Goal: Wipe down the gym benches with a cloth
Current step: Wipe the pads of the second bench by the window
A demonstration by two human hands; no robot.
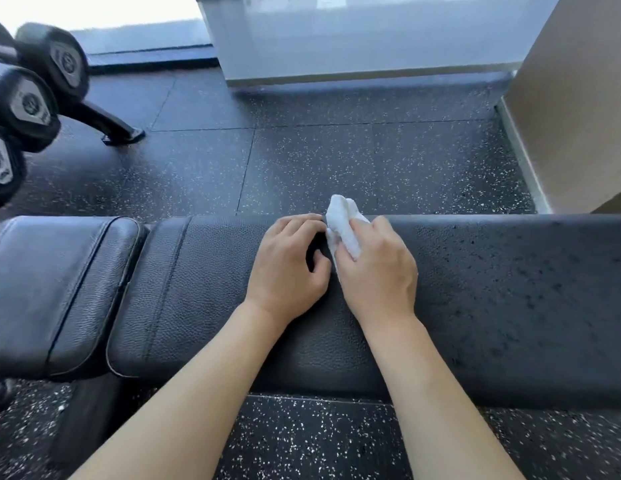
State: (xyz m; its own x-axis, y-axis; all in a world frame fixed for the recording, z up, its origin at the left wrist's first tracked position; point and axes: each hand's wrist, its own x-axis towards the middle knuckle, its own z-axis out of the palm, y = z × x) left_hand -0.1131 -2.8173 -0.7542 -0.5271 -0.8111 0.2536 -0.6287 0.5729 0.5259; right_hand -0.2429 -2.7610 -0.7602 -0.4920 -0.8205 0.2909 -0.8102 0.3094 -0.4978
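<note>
Holding a white cloth (343, 230), the right hand (378, 271) has its fingers and thumb curled round it. Part of the crumpled cloth sticks out past the fingers, over the far edge of the long black bench pad (492, 289). The rest of it is tucked under the hand, against the pad.

The left hand (288, 268) holds nothing. It rests on the same pad, just beside the right hand, with its fingers bent and the tips pressing down. One fingertip is right next to the cloth; I cannot tell if it touches.

Both bare arms reach in from the near side, across the pad.

A shorter black seat pad (52, 289) lies to the left, with a thin gap between the two pads.

The floor (337, 157) is dark rubber with white specks. It shows on both sides of the bench.

Three black dumbbells (28, 105) sit at the far left on a rack. Its black foot (118, 128) stands on the floor.

A grey-white wall panel (354, 36) stands across the floor, and a tan wall (572, 109) is on the right.
</note>
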